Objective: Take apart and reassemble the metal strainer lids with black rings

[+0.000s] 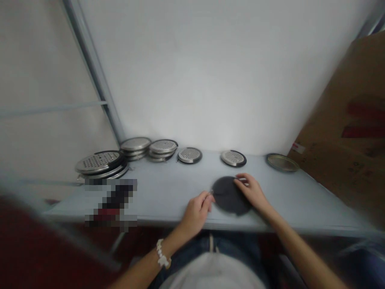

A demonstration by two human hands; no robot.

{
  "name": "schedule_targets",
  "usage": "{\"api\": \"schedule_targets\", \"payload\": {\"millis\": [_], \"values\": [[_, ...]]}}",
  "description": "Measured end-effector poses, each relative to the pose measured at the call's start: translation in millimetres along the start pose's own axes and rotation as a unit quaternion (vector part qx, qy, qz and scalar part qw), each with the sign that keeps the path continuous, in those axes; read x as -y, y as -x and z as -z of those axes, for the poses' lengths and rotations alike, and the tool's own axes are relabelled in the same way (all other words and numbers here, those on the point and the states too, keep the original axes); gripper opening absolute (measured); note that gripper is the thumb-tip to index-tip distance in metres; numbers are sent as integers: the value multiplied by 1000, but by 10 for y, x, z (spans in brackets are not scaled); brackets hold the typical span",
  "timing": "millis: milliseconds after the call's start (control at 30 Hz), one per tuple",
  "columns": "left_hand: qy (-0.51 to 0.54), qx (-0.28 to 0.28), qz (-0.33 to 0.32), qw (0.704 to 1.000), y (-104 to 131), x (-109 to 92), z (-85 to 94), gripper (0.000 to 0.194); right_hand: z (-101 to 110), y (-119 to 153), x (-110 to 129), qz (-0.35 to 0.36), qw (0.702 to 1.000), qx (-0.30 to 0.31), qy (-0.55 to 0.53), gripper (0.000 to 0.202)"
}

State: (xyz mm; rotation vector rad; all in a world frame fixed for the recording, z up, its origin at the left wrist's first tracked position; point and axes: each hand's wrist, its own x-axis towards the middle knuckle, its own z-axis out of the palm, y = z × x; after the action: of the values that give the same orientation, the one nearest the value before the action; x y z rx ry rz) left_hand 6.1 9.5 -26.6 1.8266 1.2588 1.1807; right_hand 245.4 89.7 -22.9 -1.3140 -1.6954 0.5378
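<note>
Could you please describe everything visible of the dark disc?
The dark disc is round, matte, nearly black; blur hides its material. It is roughly flat, on or just above the grey table, near the front edge. The left hand seems to pinch a small shiny part at its left edge; the right hand touches its upper-right rim.

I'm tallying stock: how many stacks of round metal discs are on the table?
3: a front-left stack, a back-left stack behind it, and a third stack just right of that. Others could be hidden by the pixelation at lower left.
</note>
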Motion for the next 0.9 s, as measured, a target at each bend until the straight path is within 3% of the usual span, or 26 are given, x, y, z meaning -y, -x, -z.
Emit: {"api": "schedule_targets", "payload": {"millis": [100, 200, 333, 533, 633, 767, 900], "values": [[-4, -1, -7, 1000, 2, 11, 0, 38, 24, 244, 16, 74, 991, -7, 111, 38], [-3, -2, -12, 1000, 2, 13, 3, 37, 14, 562, 161, 135, 965, 2, 225, 51], [12, -24, -7, 1000, 7, -3, 4, 37, -114, 743, 361, 140, 946, 43, 290, 58], [58, -66, 5, 996, 40, -21, 3, 36, -276, 516, 469, 110, 940, 119, 300, 53], [55, -70, 9, 996, 46, -27, 5, 36, -253, 358, 512, 102, 940, 172, 275, 61], [52, -65, 12, 996, 37, -27, 6, 35, -158, 156, 544, 142, 936, 249, 203, 59], [40, -45, 12, 998, 17, -13, 1, 36, -88, 101, 485, 173, 944, 234, 158, 45]]}}
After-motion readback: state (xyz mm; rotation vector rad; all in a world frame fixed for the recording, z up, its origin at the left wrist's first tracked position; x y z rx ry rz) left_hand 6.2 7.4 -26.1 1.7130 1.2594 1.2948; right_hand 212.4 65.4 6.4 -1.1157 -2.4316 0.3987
